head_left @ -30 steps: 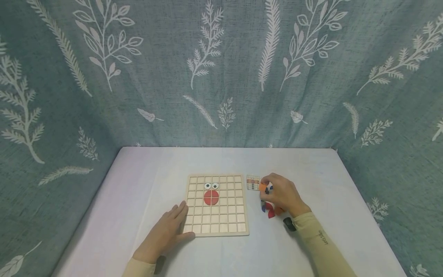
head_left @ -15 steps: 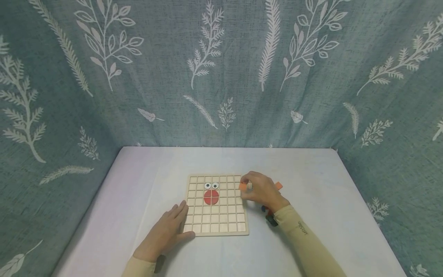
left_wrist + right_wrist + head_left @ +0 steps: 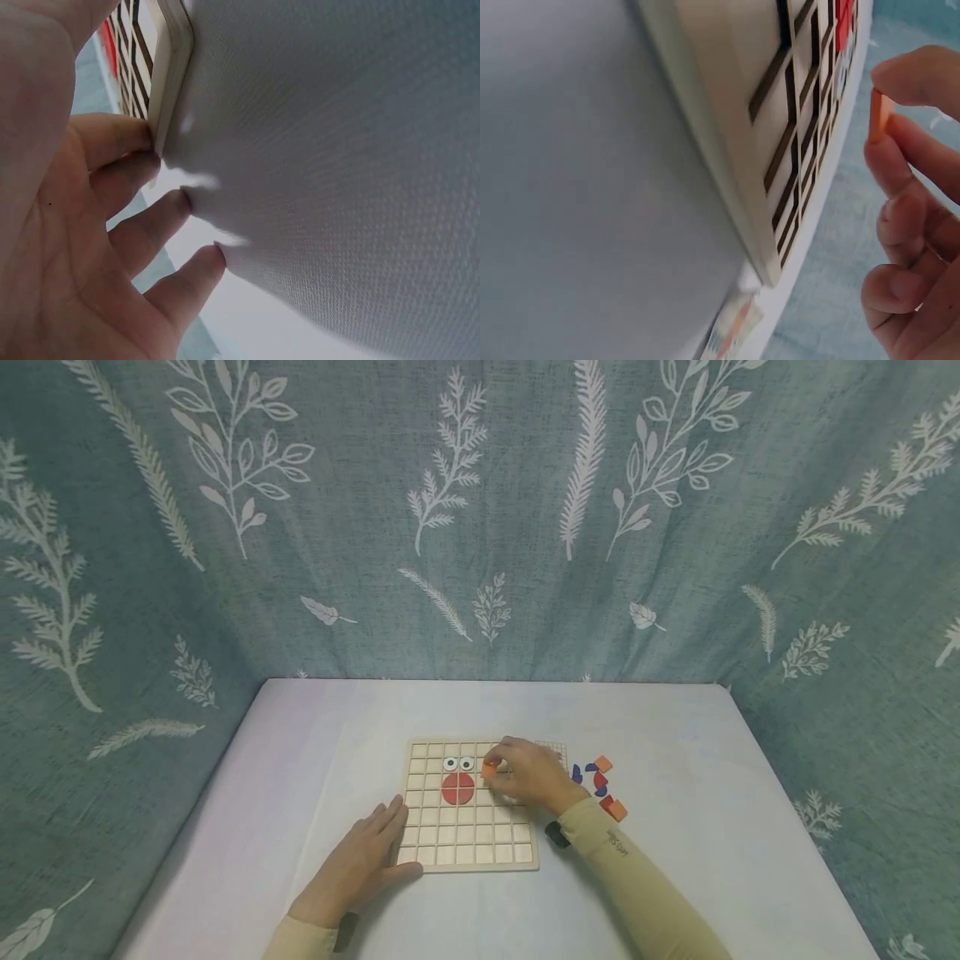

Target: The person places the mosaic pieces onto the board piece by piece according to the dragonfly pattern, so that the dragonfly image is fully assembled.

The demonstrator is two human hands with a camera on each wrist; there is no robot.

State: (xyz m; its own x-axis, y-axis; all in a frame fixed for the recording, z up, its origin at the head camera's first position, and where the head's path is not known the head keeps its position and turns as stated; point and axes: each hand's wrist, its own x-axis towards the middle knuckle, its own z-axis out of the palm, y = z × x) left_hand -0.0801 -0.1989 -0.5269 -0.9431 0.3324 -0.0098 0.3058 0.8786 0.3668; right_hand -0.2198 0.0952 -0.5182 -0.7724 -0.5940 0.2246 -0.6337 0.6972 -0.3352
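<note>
A wooden grid board [image 3: 466, 836] lies on the table. Two round eye pieces [image 3: 458, 763] sit side by side in its upper cells, and a red disc [image 3: 457, 788] made of quarter pieces fills the cells below them. Above the board's upper right part, my right hand [image 3: 534, 775] pinches an orange square tile [image 3: 489, 770]. In the right wrist view this tile [image 3: 880, 116] stands edge-on between thumb and fingertips. My left hand [image 3: 357, 865] rests with extended fingers along the board's left edge; the left wrist view shows fingertips [image 3: 142, 135] touching the rim.
Right of the board lies a small grid-printed card [image 3: 552, 748], partly hidden behind the right hand. Beyond it are loose pieces: orange squares [image 3: 603, 763], a red piece [image 3: 600, 779] and several dark blue ones [image 3: 577, 774]. A patterned curtain [image 3: 525, 527] hangs behind the table.
My right hand has moved left with the orange tile, from the loose pieces to over the board, uncovering those pieces. My left hand has stayed in place.
</note>
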